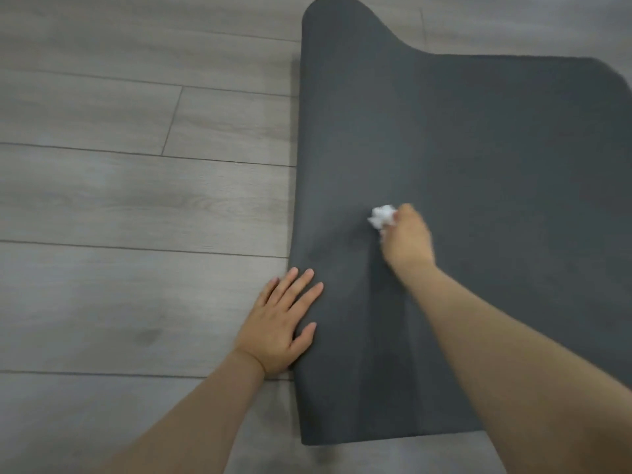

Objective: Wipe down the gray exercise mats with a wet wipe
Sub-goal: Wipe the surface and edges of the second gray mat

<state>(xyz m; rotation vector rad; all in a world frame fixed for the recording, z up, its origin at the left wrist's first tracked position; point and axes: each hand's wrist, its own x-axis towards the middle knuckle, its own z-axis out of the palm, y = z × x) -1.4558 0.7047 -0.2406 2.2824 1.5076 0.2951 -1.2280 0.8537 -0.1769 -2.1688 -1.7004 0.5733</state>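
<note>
Mat (pixel 478 165) cut off at right.

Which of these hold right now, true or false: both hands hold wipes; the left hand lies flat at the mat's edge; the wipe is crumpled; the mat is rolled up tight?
1. Both hands hold wipes. False: only the right hand grips the wet wipe.
2. The left hand lies flat at the edge of the gray mat. True.
3. The wipe is crumpled. True.
4. The mat is rolled up tight. False: it lies unrolled on the floor.
</note>
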